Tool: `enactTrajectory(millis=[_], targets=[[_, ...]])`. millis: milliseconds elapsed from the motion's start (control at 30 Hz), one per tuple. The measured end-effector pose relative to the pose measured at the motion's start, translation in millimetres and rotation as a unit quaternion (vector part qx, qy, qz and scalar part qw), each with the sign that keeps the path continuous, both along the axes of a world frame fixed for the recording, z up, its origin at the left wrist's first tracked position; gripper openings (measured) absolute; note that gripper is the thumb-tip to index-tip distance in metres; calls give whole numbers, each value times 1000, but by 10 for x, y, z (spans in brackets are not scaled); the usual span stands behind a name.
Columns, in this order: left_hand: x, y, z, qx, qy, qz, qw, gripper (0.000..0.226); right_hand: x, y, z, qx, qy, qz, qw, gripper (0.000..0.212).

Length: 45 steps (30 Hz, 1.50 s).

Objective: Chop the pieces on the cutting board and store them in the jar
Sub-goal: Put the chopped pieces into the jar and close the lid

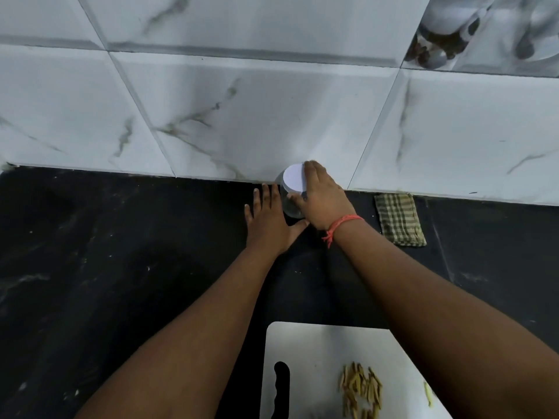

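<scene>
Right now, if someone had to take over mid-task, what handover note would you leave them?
Right hand: gripping the white lid of the jar at the wall.
Left hand: open, fingers straight, beside the jar.
Cutting board: at the near edge, with a pile of cut pieces on it.
Done: pieces look chopped.
Left: open the jar, bring it over, fill it, close it.

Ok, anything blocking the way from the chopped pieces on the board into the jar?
Yes: the white lid is on the jar, under the right hand. The counter between the pieces and jar shows only forearms.
</scene>
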<state>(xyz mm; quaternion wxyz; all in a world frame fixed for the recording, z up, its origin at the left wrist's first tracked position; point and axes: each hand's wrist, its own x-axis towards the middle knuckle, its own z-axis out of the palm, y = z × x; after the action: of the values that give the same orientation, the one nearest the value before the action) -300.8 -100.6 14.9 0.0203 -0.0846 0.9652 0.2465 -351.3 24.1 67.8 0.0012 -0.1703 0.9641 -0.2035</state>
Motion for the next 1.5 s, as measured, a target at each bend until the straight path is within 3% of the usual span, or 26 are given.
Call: enactTrajectory(millis=[367,500,667,767,900,1200,1500], targets=[[425,185,-120,160,78,24,984,121,555,142,251,-109,-50,-27,992,84],[891,262,-136,244,122,28,962,109,996,261,303,-131,-88,-35,987,84],[1495,377,-99,194,144,-4,970,100,1512,452,279,-93,-130,2,987,65],[1821,452,-46,138,168,-47,975,99,1764,574,230,-21,-99,10,995,71],[2153,541,22,139,120,-28,983,98,1970,683,195,31,-109,38,993,79],[2589,531,96,115,82,-19,990,97,2297,795,108,-21,-118,110,987,75],[2573,349,136,149,30,-45,987,94,2394,726,71,-37,-142,89,985,76]])
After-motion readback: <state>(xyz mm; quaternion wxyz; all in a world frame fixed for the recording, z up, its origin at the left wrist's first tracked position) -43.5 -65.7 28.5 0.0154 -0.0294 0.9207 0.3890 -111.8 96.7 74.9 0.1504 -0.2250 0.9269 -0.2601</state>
